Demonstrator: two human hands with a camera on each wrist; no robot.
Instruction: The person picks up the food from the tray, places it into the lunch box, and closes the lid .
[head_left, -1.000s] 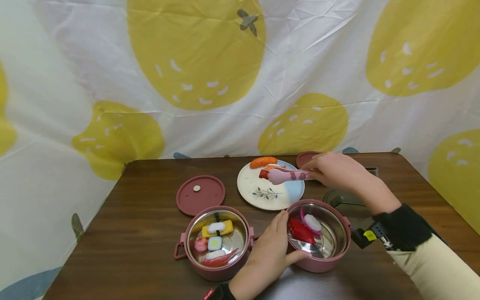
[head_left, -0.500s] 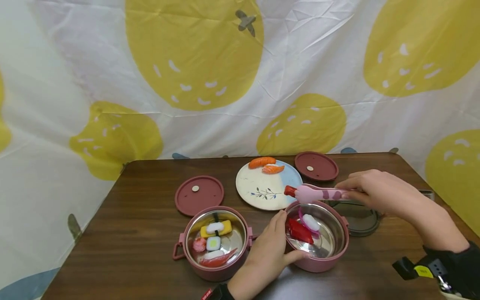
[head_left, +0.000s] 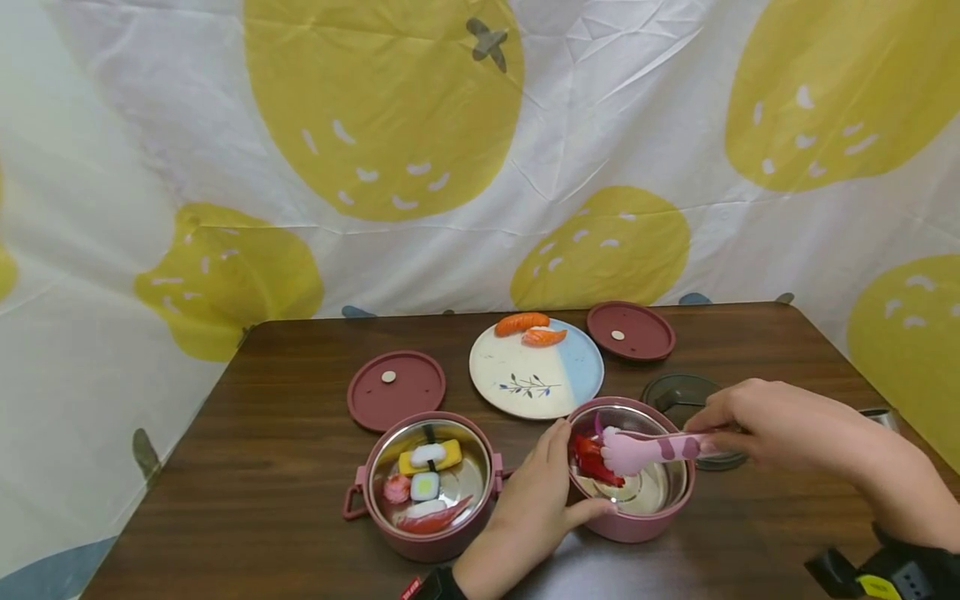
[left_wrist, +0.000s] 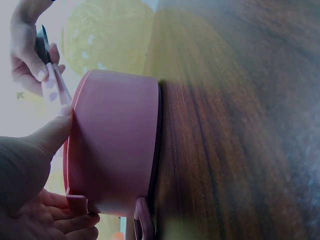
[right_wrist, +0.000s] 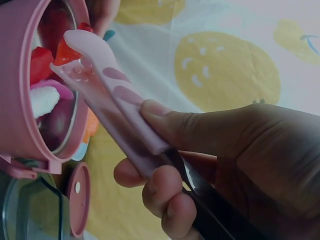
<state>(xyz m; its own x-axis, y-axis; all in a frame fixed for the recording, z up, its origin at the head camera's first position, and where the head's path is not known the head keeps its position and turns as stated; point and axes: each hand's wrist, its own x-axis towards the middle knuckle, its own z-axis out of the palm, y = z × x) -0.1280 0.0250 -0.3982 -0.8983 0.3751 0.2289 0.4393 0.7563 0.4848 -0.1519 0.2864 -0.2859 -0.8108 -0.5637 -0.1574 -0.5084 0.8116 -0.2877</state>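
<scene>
My right hand (head_left: pixel 780 425) pinches pink paw-shaped tongs (head_left: pixel 648 450) by their sides. Their heads reach inside the right pink pot (head_left: pixel 637 527), and a small red toy food piece (right_wrist: pixel 64 52) sits between them in the right wrist view. Beneath them lie another red toy piece (right_wrist: pixel 41 66) and a white toy piece with a purple band (right_wrist: pixel 45 101). My left hand (head_left: pixel 525 508) holds that pot from its left, thumb at the near rim and fingers along the side by a lug; the left wrist view shows the thumb (left_wrist: pixel 52 132) pressed to the rim.
A left pink pot (head_left: pixel 427 546) holds several toy sushi pieces. Behind stand a plate (head_left: pixel 525 404) with two orange sushi pieces (head_left: pixel 542 337), and two dark pink lids (head_left: pixel 416 400) (head_left: pixel 641 321). A glass-like container (head_left: pixel 660 387) sits behind the right pot.
My right hand carried the tongs and red piece from over the plate rightward, toward me, then down into the right pot. The left hand stayed on that pot.
</scene>
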